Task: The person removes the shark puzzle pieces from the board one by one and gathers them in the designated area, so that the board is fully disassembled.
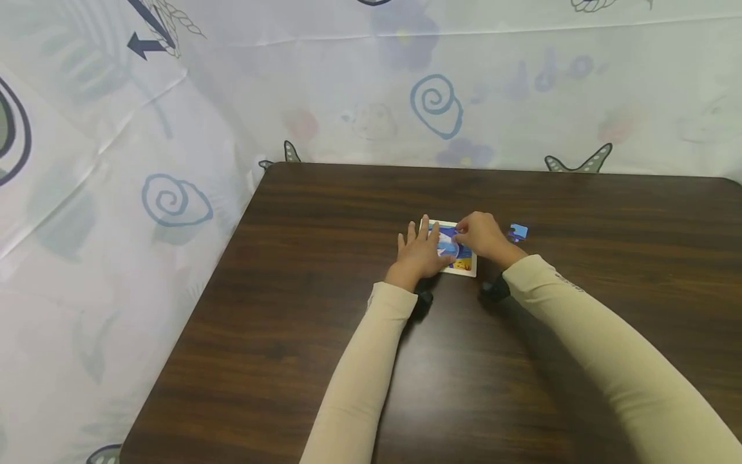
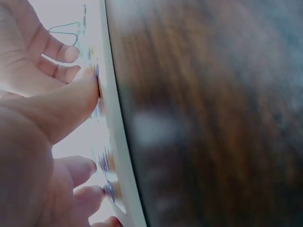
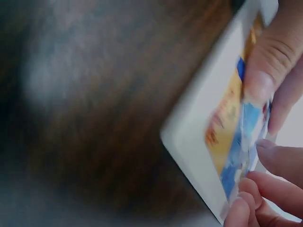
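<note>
A small jigsaw puzzle (image 1: pixel 464 264) with a pale frame and a blue and yellow picture lies on the table. My left hand (image 1: pixel 418 256) rests over its left side, fingers spread, the thumb (image 2: pixel 78 101) touching the picture. At the upper right of the puzzle, my right hand (image 1: pixel 482 236) has its fingers curled and pinches a puzzle piece, mostly hidden by the fingertips. In the right wrist view, the right fingers (image 3: pixel 279 165) are close to the left thumb at the picture's surface. A loose blue puzzle piece (image 1: pixel 518 232) lies just right of the right hand.
The dark wood-grain table (image 1: pixel 278 335) carries the puzzle near its far side. Behind and to the left hangs a pale patterned cloth (image 1: pixel 324 84). Black wrist straps or devices (image 1: pixel 494 289) sit beneath both wrists, close to the tabletop.
</note>
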Action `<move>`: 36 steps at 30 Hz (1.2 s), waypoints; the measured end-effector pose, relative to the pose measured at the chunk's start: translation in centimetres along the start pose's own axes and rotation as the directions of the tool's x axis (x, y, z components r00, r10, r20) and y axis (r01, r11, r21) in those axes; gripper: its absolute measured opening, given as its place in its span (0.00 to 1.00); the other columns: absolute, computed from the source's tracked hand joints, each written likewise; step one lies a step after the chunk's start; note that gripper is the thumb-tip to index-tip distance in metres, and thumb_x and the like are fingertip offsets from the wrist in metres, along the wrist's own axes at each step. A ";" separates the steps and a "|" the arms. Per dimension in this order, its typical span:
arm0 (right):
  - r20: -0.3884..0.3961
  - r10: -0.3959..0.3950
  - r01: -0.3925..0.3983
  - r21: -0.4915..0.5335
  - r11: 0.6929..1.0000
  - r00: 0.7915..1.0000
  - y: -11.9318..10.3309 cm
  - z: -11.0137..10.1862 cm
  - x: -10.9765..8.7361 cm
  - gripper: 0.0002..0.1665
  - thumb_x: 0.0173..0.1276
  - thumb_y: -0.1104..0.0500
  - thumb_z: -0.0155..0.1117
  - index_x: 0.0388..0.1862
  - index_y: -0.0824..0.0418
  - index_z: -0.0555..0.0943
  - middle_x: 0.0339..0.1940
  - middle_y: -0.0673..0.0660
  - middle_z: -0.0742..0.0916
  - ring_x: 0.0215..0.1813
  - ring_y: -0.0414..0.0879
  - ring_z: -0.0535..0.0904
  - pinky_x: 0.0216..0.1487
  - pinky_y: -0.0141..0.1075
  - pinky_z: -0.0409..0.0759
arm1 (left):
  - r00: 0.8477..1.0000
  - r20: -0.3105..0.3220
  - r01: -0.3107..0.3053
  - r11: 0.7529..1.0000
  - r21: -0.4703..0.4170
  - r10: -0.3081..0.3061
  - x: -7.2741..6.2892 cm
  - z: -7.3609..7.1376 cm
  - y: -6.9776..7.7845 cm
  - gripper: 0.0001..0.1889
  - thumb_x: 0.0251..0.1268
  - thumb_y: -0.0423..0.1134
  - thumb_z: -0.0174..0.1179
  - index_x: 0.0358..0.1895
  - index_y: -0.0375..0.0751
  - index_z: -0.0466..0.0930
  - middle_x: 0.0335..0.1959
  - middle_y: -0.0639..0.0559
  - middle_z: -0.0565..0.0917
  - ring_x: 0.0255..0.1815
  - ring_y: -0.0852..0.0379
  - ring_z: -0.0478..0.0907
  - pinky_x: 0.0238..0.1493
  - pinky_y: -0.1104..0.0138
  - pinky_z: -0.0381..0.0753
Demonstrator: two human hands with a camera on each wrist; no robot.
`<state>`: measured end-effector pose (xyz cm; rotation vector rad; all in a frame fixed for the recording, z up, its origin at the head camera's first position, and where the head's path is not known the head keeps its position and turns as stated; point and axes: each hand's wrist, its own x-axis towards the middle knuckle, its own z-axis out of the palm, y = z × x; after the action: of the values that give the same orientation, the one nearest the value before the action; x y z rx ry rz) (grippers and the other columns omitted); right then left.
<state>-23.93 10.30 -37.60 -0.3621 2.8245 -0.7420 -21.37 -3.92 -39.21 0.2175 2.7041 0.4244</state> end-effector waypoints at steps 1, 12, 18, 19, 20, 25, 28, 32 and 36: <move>-0.002 0.008 -0.008 0.004 1.000 1.000 -0.1 0.1 0.0 0.20 0.66 0.63 0.60 0.51 0.77 0.79 0.48 0.73 0.84 0.49 0.63 0.82 0.52 0.50 0.81 | 1.000 0.001 0.001 1.000 0.001 -0.001 0.0 0.0 0.0 0.41 0.68 0.61 0.48 0.77 0.54 0.39 0.80 0.53 0.33 0.81 0.46 0.30 0.79 0.48 0.36; -0.044 0.111 -0.108 0.066 0.992 0.993 -0.1 1.1 0.5 0.22 0.64 0.58 0.64 0.48 0.77 0.79 0.47 0.72 0.84 0.41 0.55 0.80 0.47 0.46 0.81 | 1.000 -0.008 0.013 1.000 0.017 -0.013 0.4 0.2 0.3 0.43 0.66 0.61 0.51 0.77 0.52 0.40 0.80 0.52 0.36 0.81 0.46 0.32 0.78 0.46 0.38; -0.037 0.173 -0.168 0.108 0.980 0.984 -0.1 1.2 0.8 0.21 0.63 0.58 0.65 0.46 0.75 0.79 0.46 0.70 0.84 0.36 0.51 0.78 0.39 0.40 0.80 | 1.000 -0.009 0.025 1.000 0.010 -0.025 0.4 0.2 0.4 0.46 0.65 0.61 0.52 0.77 0.51 0.36 0.80 0.52 0.36 0.81 0.46 0.33 0.78 0.46 0.40; -0.040 0.175 -0.170 0.116 0.979 0.984 -0.1 1.2 0.8 0.20 0.63 0.58 0.65 0.46 0.75 0.79 0.46 0.70 0.84 0.36 0.51 0.78 0.39 0.40 0.80 | 1.000 -0.010 0.026 1.000 0.005 -0.026 0.4 0.2 0.4 0.46 0.65 0.60 0.53 0.77 0.50 0.36 0.80 0.51 0.36 0.81 0.46 0.33 0.78 0.46 0.40; -0.046 0.172 -0.166 0.120 0.979 0.984 -0.2 1.2 0.8 0.20 0.63 0.59 0.65 0.46 0.75 0.78 0.46 0.70 0.84 0.37 0.52 0.78 0.41 0.41 0.81 | 0.999 -0.012 0.030 1.000 0.005 -0.030 0.3 0.1 0.5 0.47 0.65 0.61 0.53 0.77 0.50 0.35 0.80 0.51 0.37 0.81 0.46 0.33 0.78 0.46 0.40; -0.098 0.187 -0.170 0.158 0.973 0.978 -0.5 1.2 0.8 0.18 0.63 0.60 0.63 0.46 0.73 0.78 0.46 0.70 0.84 0.45 0.58 0.80 0.50 0.48 0.80 | 0.999 -0.019 0.038 0.999 -0.001 -0.038 0.2 0.1 0.4 0.48 0.64 0.60 0.53 0.77 0.50 0.33 0.80 0.51 0.37 0.81 0.45 0.34 0.78 0.45 0.40; -0.146 0.206 -0.175 0.200 0.964 0.968 -0.6 1.2 0.8 0.15 0.64 0.61 0.62 0.44 0.72 0.79 0.44 0.69 0.85 0.43 0.58 0.82 0.47 0.47 0.82 | 0.999 -0.016 0.029 0.999 -0.013 -0.029 0.2 0.1 0.4 0.48 0.65 0.60 0.53 0.77 0.51 0.31 0.80 0.51 0.35 0.81 0.46 0.32 0.78 0.45 0.38; -0.196 0.195 -0.140 0.267 0.954 0.961 -0.3 1.2 0.8 0.13 0.64 0.65 0.61 0.44 0.73 0.79 0.40 0.71 0.86 0.35 0.53 0.84 0.36 0.37 0.83 | 1.000 0.009 0.020 1.000 -0.015 -0.020 0.1 0.1 0.5 0.47 0.66 0.60 0.51 0.77 0.51 0.29 0.80 0.53 0.32 0.80 0.46 0.28 0.78 0.45 0.35; -0.212 0.175 -0.093 0.350 0.932 0.961 0.1 1.1 0.8 0.11 0.65 0.68 0.60 0.44 0.74 0.78 0.39 0.72 0.86 0.32 0.53 0.86 0.29 0.29 0.83 | 0.999 0.028 0.021 1.000 -0.007 -0.021 0.1 0.2 0.6 0.47 0.67 0.61 0.49 0.77 0.51 0.29 0.79 0.53 0.30 0.80 0.45 0.26 0.78 0.45 0.33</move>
<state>-24.43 9.69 -38.71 -0.0204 2.8210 -1.2902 -21.35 -3.27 -39.23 0.1916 2.6750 0.4223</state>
